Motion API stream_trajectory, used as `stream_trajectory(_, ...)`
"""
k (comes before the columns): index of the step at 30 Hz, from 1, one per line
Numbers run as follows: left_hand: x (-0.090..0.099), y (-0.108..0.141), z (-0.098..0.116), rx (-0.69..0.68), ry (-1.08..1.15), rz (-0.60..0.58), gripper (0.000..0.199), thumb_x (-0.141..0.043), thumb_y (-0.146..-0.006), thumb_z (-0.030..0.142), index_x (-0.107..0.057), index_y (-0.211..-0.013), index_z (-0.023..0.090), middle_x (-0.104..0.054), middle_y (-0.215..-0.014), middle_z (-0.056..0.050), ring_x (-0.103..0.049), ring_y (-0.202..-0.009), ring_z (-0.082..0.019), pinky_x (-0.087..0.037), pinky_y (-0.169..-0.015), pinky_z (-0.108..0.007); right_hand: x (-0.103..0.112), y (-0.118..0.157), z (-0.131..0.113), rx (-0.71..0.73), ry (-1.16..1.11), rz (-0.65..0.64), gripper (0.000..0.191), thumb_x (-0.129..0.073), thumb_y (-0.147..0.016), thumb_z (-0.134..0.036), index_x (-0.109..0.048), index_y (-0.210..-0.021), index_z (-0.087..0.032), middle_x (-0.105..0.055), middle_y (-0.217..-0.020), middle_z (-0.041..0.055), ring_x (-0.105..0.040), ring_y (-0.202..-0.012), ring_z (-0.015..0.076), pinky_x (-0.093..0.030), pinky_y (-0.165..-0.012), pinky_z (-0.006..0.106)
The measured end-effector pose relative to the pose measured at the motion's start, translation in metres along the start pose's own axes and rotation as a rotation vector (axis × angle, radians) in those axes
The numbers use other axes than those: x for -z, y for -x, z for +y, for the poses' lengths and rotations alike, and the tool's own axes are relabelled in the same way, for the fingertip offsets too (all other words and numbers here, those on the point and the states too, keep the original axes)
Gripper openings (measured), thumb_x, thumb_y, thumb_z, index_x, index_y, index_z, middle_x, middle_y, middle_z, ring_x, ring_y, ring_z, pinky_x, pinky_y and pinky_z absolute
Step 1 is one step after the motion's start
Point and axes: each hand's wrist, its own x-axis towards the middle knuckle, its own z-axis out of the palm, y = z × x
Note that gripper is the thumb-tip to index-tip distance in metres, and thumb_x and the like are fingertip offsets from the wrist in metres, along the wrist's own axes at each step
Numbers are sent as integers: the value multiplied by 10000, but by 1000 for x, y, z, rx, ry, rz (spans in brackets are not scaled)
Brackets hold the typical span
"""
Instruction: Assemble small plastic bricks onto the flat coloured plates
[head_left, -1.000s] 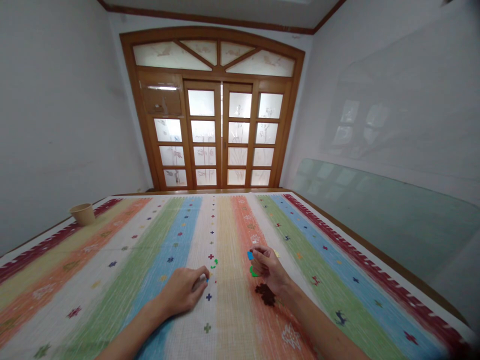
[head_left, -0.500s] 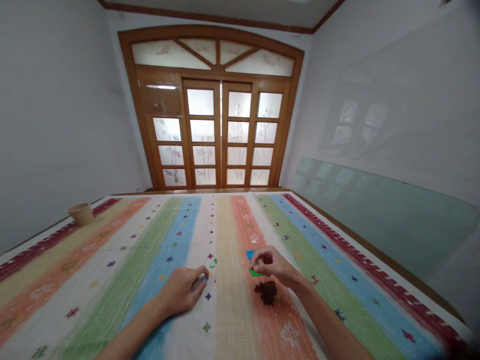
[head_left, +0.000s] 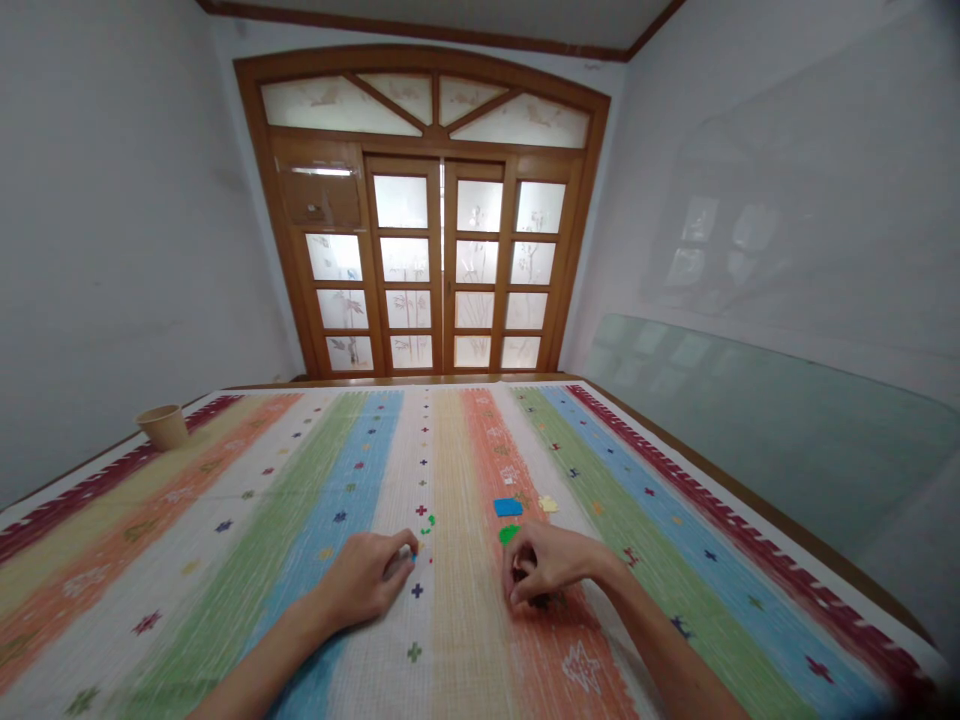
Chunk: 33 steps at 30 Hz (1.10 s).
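On the striped cloth, my left hand (head_left: 371, 572) rests closed around a small white object (head_left: 406, 551) that shows a bit of blue at its tip. Bent over a dark brown crumbly pile (head_left: 541, 601), my right hand (head_left: 553, 560) has its fingers curled together and hides most of it; what they pinch is too covered to make out. Just beyond those fingers lies a flat green piece (head_left: 509, 534). Farther off are a flat blue piece (head_left: 508, 507) and a small cream piece (head_left: 548, 504). Small green bits (head_left: 430, 521) lie near my left fingertips.
A tan cup (head_left: 163, 428) stands near the table's far left edge. The striped tablecloth (head_left: 457, 620) covers the table. A glass sheet (head_left: 765, 400) leans on the right wall, and a wooden glazed door (head_left: 442, 240) is at the back.
My right hand has come nearer to me, from the green piece down onto the brown pile. The blue and cream pieces are now uncovered. My left hand stays put.
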Motion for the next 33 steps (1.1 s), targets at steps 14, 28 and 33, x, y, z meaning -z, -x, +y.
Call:
stream_trajectory(14,-2,0,-3,-10,8,12,203,-463,-924,303,-617,-1030,225,-621,-639,16,-600,-628,-165,-314,-610,-256,-5,-2,9,-71,152,15,133,-811,-634,-211,-793,-761,-173,-561,-538,-49,-452,-493,74,-308,-477,192)
stream_trajectory(28,0,0,-1,5,5,-2,224,-450,-928,325,-622,-1035,228,-642,-649,11,-619,-639,-165,-331,-617,-257,-4,2,0,-108,173,46,174,-791,-626,-146,-803,-792,-197,-588,-589,-45,-497,-553,82,-307,-487,185)
stream_trajectory(33,1,0,1,5,1,-2,218,-454,-928,318,-619,-1035,225,-639,-644,11,-611,-627,-167,-330,-616,-259,-3,2,-7,-90,142,72,150,-795,-645,-171,-804,-794,-185,-534,-551,-51,-443,-510,71,-270,-454,186)
